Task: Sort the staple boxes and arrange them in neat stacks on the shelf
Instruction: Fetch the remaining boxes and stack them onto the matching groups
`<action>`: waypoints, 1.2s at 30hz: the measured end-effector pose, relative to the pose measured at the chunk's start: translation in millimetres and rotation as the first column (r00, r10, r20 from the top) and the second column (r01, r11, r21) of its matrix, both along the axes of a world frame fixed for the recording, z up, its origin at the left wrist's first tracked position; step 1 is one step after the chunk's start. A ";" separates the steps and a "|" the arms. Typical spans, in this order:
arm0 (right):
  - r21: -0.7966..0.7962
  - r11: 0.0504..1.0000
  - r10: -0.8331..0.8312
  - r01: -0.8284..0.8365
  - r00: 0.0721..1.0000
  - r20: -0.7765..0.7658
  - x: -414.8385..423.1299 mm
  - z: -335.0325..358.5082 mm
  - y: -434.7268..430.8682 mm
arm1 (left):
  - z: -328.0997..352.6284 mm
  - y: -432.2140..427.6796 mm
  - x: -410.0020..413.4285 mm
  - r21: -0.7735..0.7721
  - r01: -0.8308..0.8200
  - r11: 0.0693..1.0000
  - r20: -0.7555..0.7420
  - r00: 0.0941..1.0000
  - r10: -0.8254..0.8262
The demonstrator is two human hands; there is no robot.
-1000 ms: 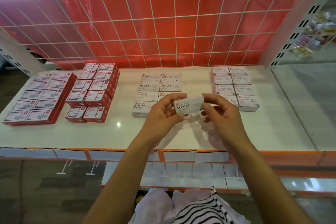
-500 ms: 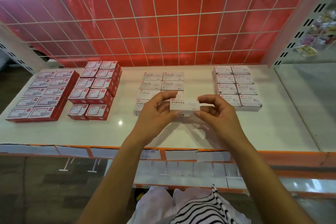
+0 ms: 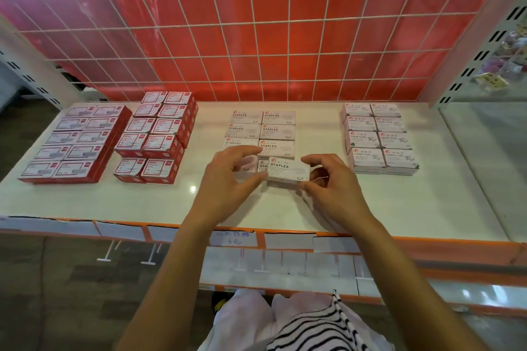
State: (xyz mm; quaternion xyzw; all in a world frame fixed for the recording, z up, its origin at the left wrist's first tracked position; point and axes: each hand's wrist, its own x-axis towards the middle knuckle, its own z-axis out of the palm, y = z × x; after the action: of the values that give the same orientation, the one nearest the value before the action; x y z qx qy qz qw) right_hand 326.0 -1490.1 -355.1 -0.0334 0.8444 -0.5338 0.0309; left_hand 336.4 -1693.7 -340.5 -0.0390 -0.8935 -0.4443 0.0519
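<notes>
While a white STAPLES box (image 3: 289,169) is pinched at its right end between the thumb and forefinger of the right hand (image 3: 333,188) and gripped at its left end by the thumb and curled fingers of the left hand (image 3: 228,179), the placing step is judged to be in hand. The box is held at the near right corner of the white staples stacks (image 3: 262,129) in the middle of the shelf (image 3: 142,202), over a partly hidden box of the same kind; whether it already rests there cannot be told. For the next move, its edges would need to be squared with the neighbouring boxes before the fingers are released. "STAPLES" can be read on the held box and on the stacks behind it, and "PAPER CLIPS" on the pale boxes (image 3: 379,137) to the right. White labels on the red boxes (image 3: 156,137) to the left are too small to be read, and the handwriting on a price tag (image 3: 232,238) at the near edge is illegible.
</notes>
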 end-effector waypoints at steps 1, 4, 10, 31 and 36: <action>0.010 1.000 -0.008 0.008 1.000 -0.001 -0.7 -1.6 -1.1 | -0.9 -5.1 0.0 -0.024 -0.018 1.000 -0.020 1.000 0.018; 0.031 0.999 -0.020 0.020 1.000 -0.008 -2.6 -4.9 -5.8 | -4.9 -17.3 0.2 -0.111 -0.088 0.990 -0.092 0.993 0.078; 0.092 0.995 -0.036 0.042 0.997 -0.066 -6.5 -8.9 -18.1 | -11.6 -22.5 1.1 -0.195 -0.266 0.944 0.056 0.958 0.281; 0.207 0.961 -0.154 0.182 0.978 -0.143 1.4 -17.8 -43.7 | -16.2 -24.3 -2.4 -0.247 -0.289 0.925 0.097 0.942 0.320; 0.203 0.963 -0.150 0.177 0.979 -0.138 3.6 -17.2 -46.0 | -15.8 -25.5 -2.7 -0.201 -0.267 0.942 0.114 0.949 0.294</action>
State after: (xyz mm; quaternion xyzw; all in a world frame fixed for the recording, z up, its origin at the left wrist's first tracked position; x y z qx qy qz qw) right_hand 329.6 -1536.1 -372.3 0.0077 0.8971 -0.4375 -0.0613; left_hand 333.7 -1719.1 -356.3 0.1162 -0.9283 -0.3500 0.0469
